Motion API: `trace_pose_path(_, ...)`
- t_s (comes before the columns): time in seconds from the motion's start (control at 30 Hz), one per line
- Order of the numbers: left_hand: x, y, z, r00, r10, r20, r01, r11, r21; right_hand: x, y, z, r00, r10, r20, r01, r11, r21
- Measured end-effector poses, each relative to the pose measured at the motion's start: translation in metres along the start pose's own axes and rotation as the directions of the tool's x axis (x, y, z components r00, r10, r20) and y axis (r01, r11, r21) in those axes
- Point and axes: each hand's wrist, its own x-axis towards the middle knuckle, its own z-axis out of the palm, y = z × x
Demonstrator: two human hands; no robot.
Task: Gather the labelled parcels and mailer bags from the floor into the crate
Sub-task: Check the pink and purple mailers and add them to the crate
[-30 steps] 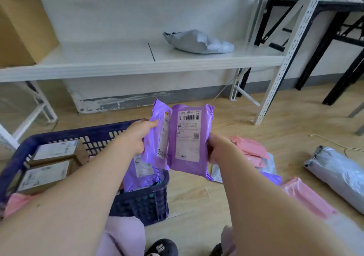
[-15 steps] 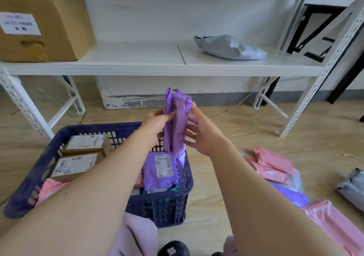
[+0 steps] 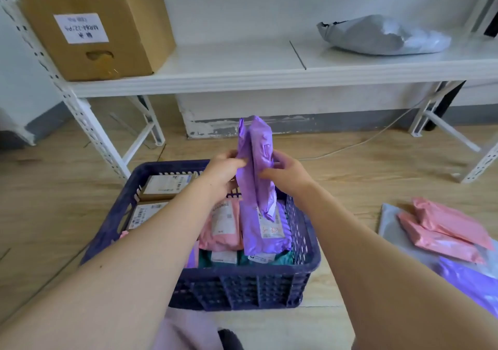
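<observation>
Two purple mailers (image 3: 257,161) are held upright and pressed together over the crate's (image 3: 242,277) far right corner, gripped by the left hand (image 3: 222,173) and pinched by the right hand (image 3: 287,174). They are best lowered edge-first beside the pink mailer (image 3: 223,224), then released.

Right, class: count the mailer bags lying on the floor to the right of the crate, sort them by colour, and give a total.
Pink mailer bags: 2
Purple mailer bag: 1
Pale grey mailer bag, lying under the pink ones: 1
Total in view: 4
</observation>
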Motion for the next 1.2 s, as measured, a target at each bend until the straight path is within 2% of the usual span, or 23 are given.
trace_pose_path(0.1, 0.010, 0.003, -0.009, 0.999, -0.015, -0.044, 0.016, 1.000, 0.015, 0.016, 0.003, 0.011, 0.999, 0.014, -0.032, -0.013, 1.000, 0.015)
trace_pose_path(0.17, 0.017, 0.004, -0.018, 0.997, -0.047, -0.065, 0.051, 0.997, 0.053, 0.025, 0.007, 0.014, 0.993, 0.042, -0.112, -0.038, 0.998, 0.041)
trace_pose_path(0.27, 0.034, 0.000, -0.031, 0.986, -0.069, -0.154, 0.084, 0.992, 0.096, 0.043, 0.023, 0.013, 0.948, 0.160, -0.276, -0.144, 0.987, 0.075)
trace_pose_path(0.33, 0.043, -0.013, -0.038, 0.973, -0.084, -0.214, 0.112, 0.986, 0.122, 0.049, 0.040, 0.008, 0.921, 0.230, -0.314, -0.239, 0.971, 0.009)
trace_pose_path(0.43, 0.050, -0.044, -0.050, 0.959, -0.174, -0.225, 0.207, 0.969, 0.131, 0.053, 0.069, 0.003, 0.884, 0.324, -0.337, -0.357, 0.933, -0.040)
trace_pose_path(0.53, 0.059, -0.065, -0.066, 0.937, -0.218, -0.272, 0.265, 0.953, 0.148, 0.058, 0.083, 0.009, 0.881, 0.361, -0.306, -0.410, 0.905, -0.114)
trace_pose_path(0.67, 0.067, -0.085, -0.075, 0.908, -0.295, -0.298, 0.363, 0.909, 0.205, 0.062, 0.091, 0.024, 0.902, 0.382, -0.200, -0.431, 0.805, -0.408)
trace_pose_path(0.73, 0.070, -0.096, -0.077, 0.883, -0.308, -0.355, 0.403, 0.884, 0.235, 0.062, 0.098, 0.031, 0.906, 0.395, -0.150, -0.413, 0.749, -0.519)
trace_pose_path(0.83, 0.079, -0.117, -0.080, 0.828, -0.328, -0.456, 0.470, 0.848, 0.245, 0.062, 0.110, 0.036, 0.880, 0.463, -0.108, -0.426, 0.667, -0.612)
trace_pose_path(0.93, 0.084, -0.140, -0.078, 0.800, -0.372, -0.471, 0.541, 0.787, 0.297, 0.059, 0.120, 0.034, 0.868, 0.493, -0.064, -0.404, 0.626, -0.667)
trace_pose_path(1.0, 0.085, -0.153, -0.075, 0.795, -0.383, -0.471, 0.572, 0.730, 0.373, 0.057, 0.121, 0.034, 0.862, 0.507, -0.023, -0.365, 0.588, -0.722)
trace_pose_path(1.07, 0.084, -0.161, -0.069, 0.817, -0.345, -0.461, 0.565, 0.639, 0.522, 0.055, 0.131, 0.036, 0.867, 0.497, -0.040, -0.380, 0.607, -0.698)
trace_pose_path(1.1, 0.082, -0.163, -0.067, 0.834, -0.328, -0.444, 0.550, 0.556, 0.623, 0.053, 0.138, 0.036, 0.875, 0.481, -0.054, -0.389, 0.632, -0.670)
trace_pose_path(1.17, 0.074, -0.170, -0.065, 0.862, -0.297, -0.411, 0.491, 0.287, 0.822, 0.050, 0.151, 0.039, 0.913, 0.401, -0.078, -0.317, 0.575, -0.754)
trace_pose_path(1.2, 0.070, -0.174, -0.065, 0.873, -0.297, -0.388, 0.446, 0.162, 0.880, 0.046, 0.154, 0.041, 0.920, 0.390, -0.040, -0.251, 0.509, -0.823)
